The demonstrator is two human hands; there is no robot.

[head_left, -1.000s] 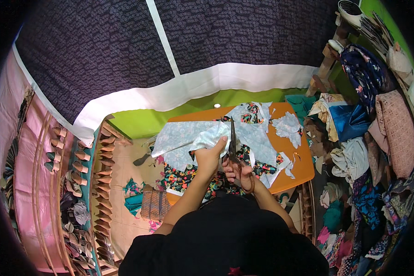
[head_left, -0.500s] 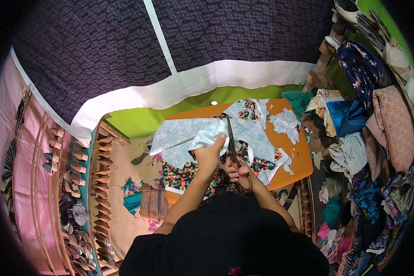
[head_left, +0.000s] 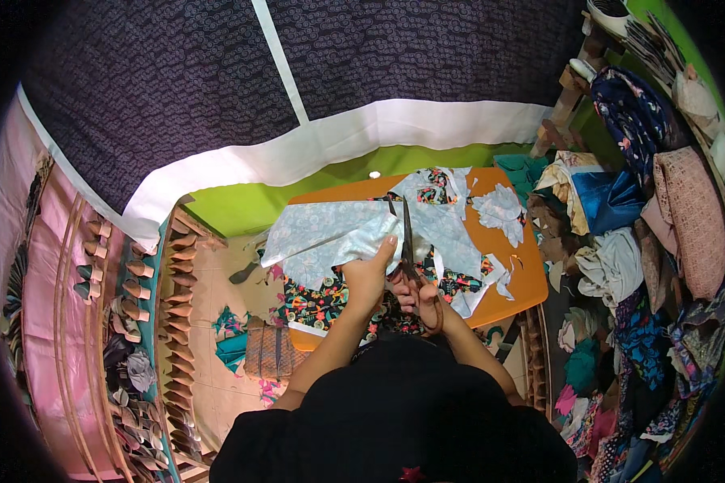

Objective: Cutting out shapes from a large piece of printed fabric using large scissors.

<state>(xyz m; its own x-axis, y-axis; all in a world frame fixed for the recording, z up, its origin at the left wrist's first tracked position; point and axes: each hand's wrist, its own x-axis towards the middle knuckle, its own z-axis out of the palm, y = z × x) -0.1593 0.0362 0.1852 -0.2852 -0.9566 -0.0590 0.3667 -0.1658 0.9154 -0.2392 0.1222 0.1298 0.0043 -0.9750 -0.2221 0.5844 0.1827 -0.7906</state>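
A floral cloth, black with bright flowers on one face and pale on the reverse, covers much of an orange table. My left hand pinches a gathered pale part of the cloth, thumb on top. In my right hand is a large pair of dark scissors, fingers through the handles. The blades point away from me, spread slightly apart at the tips, beside the cloth my left hand holds. More pale cloth lies flat to the right of the blades.
Pale cloth scraps lie at the table's right side. Wooden shoe lasts line a rack on the left. Fabric heaps crowd the right. A brown patterned bag rests on the floor, and a dark curtain hangs ahead.
The scissor blades have parted a little at the tips. Both hands stay nearly in place, the left still on the gathered cloth.
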